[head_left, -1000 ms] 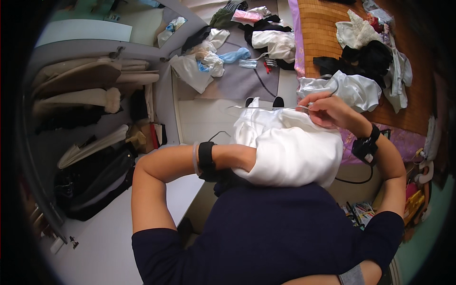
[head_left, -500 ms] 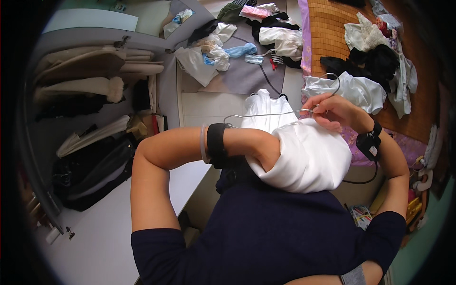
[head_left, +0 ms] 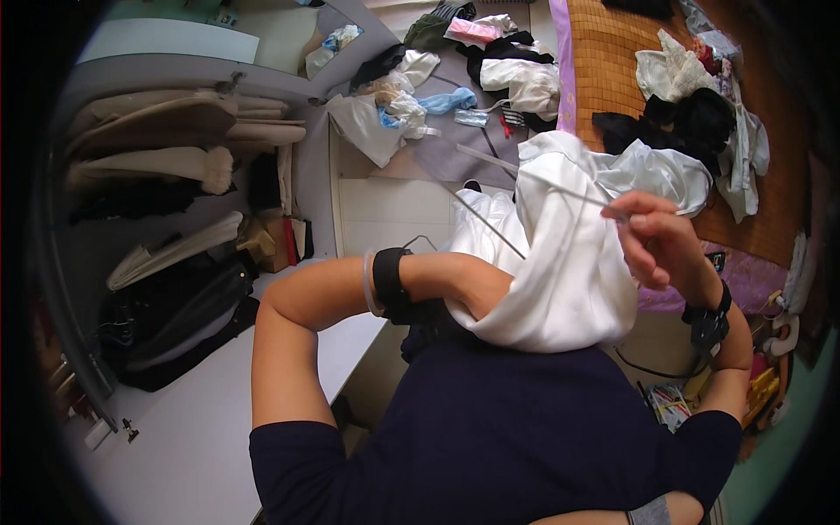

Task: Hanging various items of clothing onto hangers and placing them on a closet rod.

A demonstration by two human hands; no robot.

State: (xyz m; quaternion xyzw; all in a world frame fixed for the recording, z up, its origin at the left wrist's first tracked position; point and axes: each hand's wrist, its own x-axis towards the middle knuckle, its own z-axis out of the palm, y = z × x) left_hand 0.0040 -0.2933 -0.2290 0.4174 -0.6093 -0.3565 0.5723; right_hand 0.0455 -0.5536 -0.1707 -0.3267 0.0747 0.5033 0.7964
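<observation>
Lifted since earlier, the right hand (head_left: pixel 658 241) pinches a thin wire hanger (head_left: pixel 560 188); the left hand is buried inside the smooth white garment (head_left: pixel 560 271), grip unseen.

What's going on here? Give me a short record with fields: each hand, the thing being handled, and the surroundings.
Left hand: hidden inside the white garment; only the forearm with a black wrist strap shows.
Right hand: pinches a thin metal wire hanger above the garment.
Garment: white, draped over the left hand, the hanger partly in it.
Behind: woven mat strewn with clothes, black and white.
Left side: open wardrobe with hanging coats.
</observation>
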